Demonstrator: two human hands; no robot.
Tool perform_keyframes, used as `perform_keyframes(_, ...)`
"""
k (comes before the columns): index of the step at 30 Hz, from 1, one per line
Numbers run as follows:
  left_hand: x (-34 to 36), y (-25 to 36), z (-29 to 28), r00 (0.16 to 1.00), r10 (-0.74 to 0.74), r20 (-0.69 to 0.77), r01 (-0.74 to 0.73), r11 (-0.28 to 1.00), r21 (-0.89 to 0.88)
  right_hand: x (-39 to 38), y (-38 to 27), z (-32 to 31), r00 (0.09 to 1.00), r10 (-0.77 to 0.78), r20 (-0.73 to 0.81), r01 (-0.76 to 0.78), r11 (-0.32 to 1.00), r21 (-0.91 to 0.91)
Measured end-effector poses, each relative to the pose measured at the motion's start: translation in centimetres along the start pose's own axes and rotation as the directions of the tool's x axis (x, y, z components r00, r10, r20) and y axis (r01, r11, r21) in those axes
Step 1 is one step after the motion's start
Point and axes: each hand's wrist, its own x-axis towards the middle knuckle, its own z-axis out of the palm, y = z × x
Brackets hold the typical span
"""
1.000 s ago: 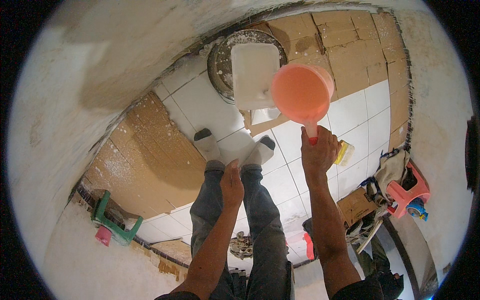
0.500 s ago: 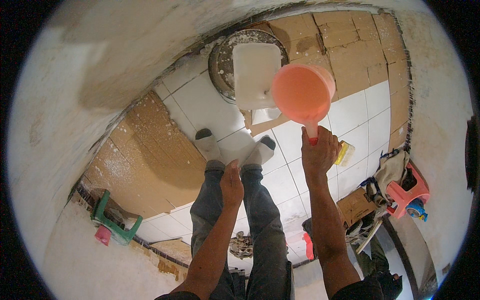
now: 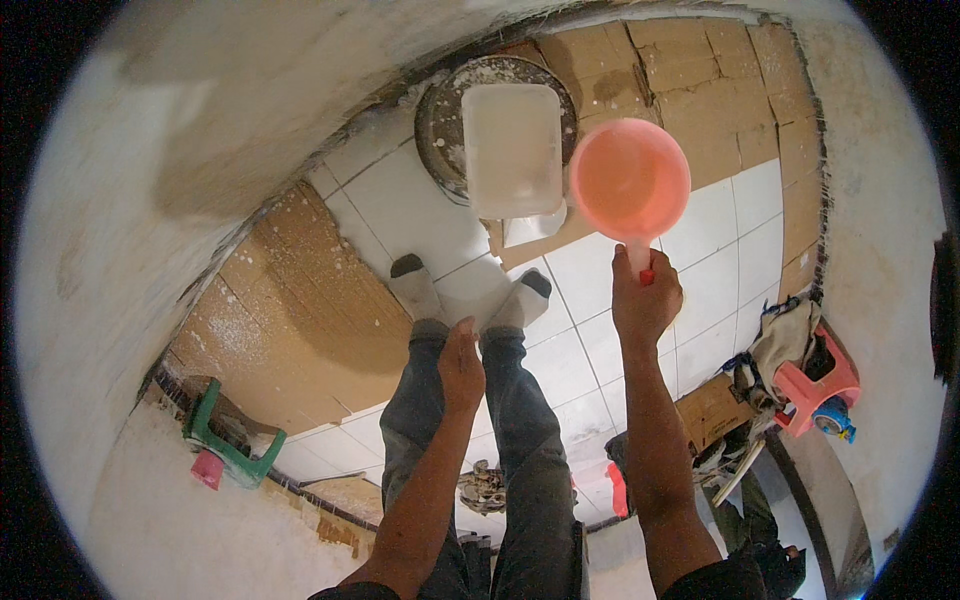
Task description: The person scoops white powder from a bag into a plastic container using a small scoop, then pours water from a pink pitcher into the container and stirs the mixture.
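Head view: right hand (image 3: 645, 305) grips one pink scoop (image 3: 628, 185) (left hand (image 3: 461, 365) empty, open) near one tub (image 3: 513, 148).

A tub (image 3: 513, 148) rests on a round basin (image 3: 445, 120) ahead of the feet; right of it, the right hand (image 3: 645, 303) holds a dipper (image 3: 629, 180).

We cannot see what fills the pale rectangular tub (image 3: 513, 148) — its cloudy walls blur the contents, and it hides the middle of the round pan (image 3: 450, 115) beneath. The right hand (image 3: 645, 300) covers most of the pink scoop's (image 3: 630, 180) handle. Far right, the clutter around the pink stool (image 3: 812, 385) stays too small to sort.
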Motion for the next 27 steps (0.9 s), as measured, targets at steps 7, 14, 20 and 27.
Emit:
perform_keyframes(7,0.5,-0.2,0.5,1.000,0.022,-0.006,-0.021,0.996,0.082,2.0,2.6,2.0,0.999,0.043,-0.017,-0.041,0.995,0.094)
perform_keyframes(14,1.7,0.6,1.4,0.996,0.079,-0.047,-0.069,0.981,0.180,7.1,4.6,6.9,0.982,0.181,0.058,-0.186,0.976,0.112)
perform_keyframes(20,5.5,4.3,5.5,0.982,0.188,-0.002,-0.180,0.944,0.276,12.2,9.2,11.8,0.998,0.055,-0.035,-0.053,0.998,0.044)
perform_keyframes(27,13.5,2.9,9.6,0.975,0.222,-0.029,-0.194,0.902,0.386,15.1,10.5,13.9,0.993,0.056,0.107,-0.063,0.996,0.063)
